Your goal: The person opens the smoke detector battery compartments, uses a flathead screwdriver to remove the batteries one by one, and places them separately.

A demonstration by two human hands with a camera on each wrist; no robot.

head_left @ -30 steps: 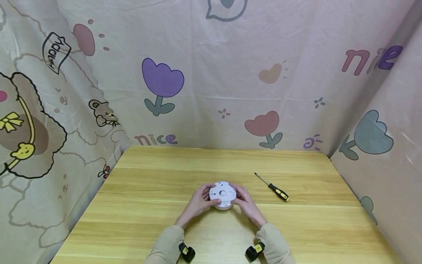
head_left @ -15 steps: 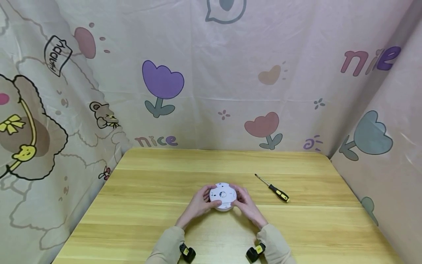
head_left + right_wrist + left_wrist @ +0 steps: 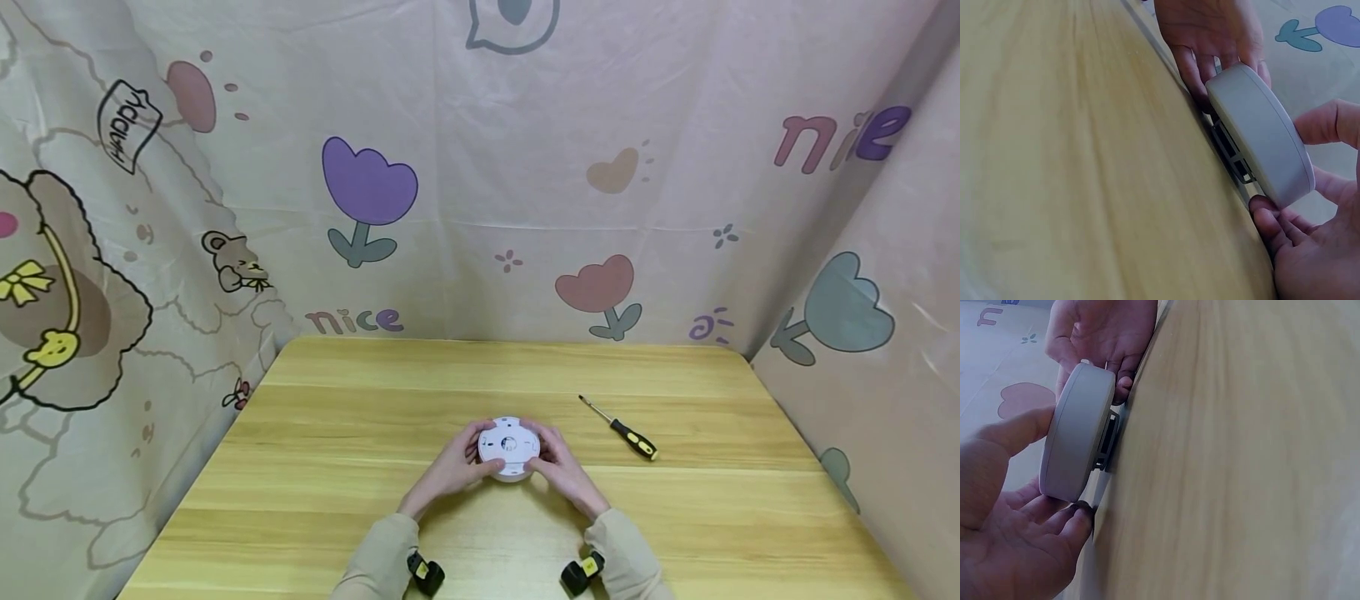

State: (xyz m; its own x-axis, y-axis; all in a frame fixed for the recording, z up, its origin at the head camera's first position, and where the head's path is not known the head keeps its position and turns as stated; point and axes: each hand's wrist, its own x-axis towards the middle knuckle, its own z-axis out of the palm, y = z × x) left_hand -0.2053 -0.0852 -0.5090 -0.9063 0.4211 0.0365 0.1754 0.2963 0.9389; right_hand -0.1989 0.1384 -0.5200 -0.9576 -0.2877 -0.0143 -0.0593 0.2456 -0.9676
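Note:
A round white smoke detector (image 3: 511,454) is held between both hands near the middle of the table, its flat back plate facing up. My left hand (image 3: 453,464) grips its left side, thumb on top and fingers underneath. On the opposite side my right hand (image 3: 562,472) grips it the same way. In the left wrist view the smoke detector (image 3: 1075,434) shows its smooth side wall, with a dark slotted part facing down close over the wood. The right wrist view shows the smoke detector (image 3: 1263,134) tilted between the two hands, fingertips of the right hand under its lower edge.
A screwdriver (image 3: 633,439) with a black and yellow handle lies to the right of the hands, its tip pointing toward the back left. The wooden table (image 3: 315,417) ends at a printed cloth (image 3: 465,275) that hangs behind and at both sides.
Both hands keep their grip on the smoke detector, which has shifted very slightly toward the person. The screwdriver lies where it was.

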